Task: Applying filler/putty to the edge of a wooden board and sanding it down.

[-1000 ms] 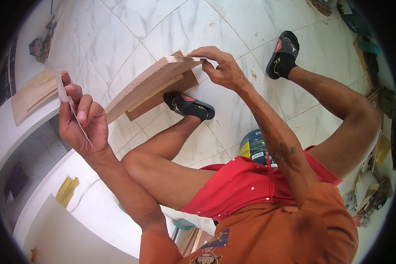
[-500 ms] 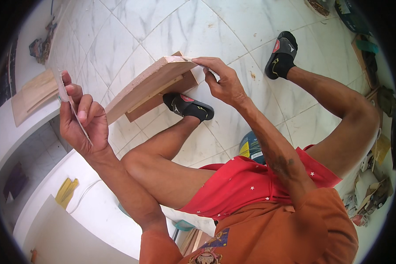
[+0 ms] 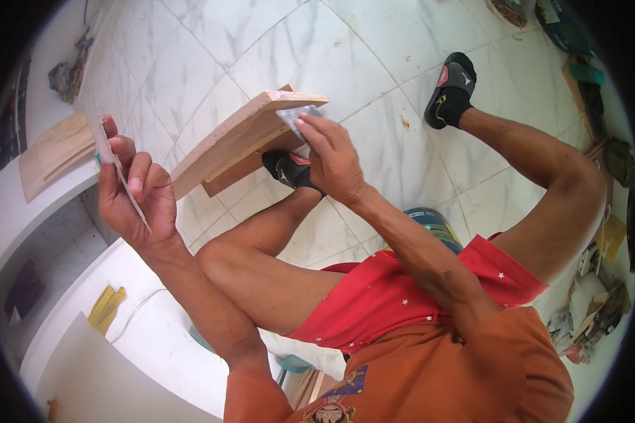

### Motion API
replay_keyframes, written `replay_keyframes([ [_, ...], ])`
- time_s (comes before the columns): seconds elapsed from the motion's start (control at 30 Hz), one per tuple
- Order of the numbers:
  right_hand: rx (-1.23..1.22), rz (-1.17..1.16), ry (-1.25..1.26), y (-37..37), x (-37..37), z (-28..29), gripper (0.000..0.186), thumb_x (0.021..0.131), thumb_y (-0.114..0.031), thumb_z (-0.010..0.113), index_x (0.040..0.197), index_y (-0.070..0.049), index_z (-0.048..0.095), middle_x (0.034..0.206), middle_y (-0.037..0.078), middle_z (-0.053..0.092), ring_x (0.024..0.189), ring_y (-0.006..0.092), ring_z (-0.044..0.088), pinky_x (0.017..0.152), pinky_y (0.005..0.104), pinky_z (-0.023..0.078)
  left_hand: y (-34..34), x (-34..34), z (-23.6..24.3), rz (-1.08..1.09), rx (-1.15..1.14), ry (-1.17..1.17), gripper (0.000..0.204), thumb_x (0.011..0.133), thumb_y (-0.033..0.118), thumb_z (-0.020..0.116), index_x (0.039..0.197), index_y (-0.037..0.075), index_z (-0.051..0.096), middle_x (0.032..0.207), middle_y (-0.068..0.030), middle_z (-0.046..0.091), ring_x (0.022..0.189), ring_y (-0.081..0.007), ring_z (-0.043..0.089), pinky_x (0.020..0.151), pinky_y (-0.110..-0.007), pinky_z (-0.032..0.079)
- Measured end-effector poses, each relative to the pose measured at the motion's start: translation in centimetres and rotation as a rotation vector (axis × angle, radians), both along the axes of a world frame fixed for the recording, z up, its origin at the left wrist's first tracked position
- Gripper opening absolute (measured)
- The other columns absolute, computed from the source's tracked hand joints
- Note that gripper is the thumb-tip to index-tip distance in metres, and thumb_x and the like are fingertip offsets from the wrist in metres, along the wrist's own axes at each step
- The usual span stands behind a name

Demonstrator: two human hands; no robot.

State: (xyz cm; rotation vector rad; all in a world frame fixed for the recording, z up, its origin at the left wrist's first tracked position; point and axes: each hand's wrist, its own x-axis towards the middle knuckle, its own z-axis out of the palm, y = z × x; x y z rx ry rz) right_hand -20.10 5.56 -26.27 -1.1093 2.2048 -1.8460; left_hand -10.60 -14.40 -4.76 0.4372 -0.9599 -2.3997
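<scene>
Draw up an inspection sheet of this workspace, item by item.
Surface: pale veined floor tiles, with small brownish specks.
Job's things: wooden board with a rough pale edge; flat grey piece overlapping its end in view, contact unclear; thin pale sheet.
Clutter: yellow item at lower left; mixed pile along the right.
Hands: left hand grips the thin pale sheet; right hand grips the flat grey piece.
Cables: thin white cord beside the yellow item; whether it is powered cannot be told.
Surroundings: dark blue tub partly behind the right forearm; thin brown panels at left.
</scene>
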Motion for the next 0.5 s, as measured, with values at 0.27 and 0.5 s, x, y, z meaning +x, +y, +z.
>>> replay_keyframes([
  [0.27, 0.157, 0.121, -0.441, -0.6, -6.2, 1.9, 0.036, 0.082, -0.004, 0.055, 0.115, -0.004, 0.069, 0.109, 0.015, 0.071, 0.095, 0.032, 0.067, 0.086, 0.037, 0.054, 0.2, 0.3, 0.0, 0.025, -0.002, 0.008, 0.054, 0.096, 0.004, 0.055, 0.145, -0.009, 0.034, 0.112, -0.0176, 0.066, 0.061, -0.0159, 0.055, 0.054, -0.025, 0.045],
  [0.5, 0.124, 0.286, -0.367, 0.1, -7.7, 3.8, 0.034, 0.083, -0.007, 0.056, 0.113, -0.007, 0.071, 0.106, 0.015, 0.072, 0.091, 0.0289, 0.069, 0.083, 0.0345, 0.054, 0.3, 0.0, 0.2, 0.03, -0.01, 0.006, 0.054, 0.096, 0.003, 0.055, 0.144, -0.009, 0.035, 0.112, -0.0175, 0.066, 0.061, -0.0157, 0.055, 0.054, -0.025, 0.045],
])
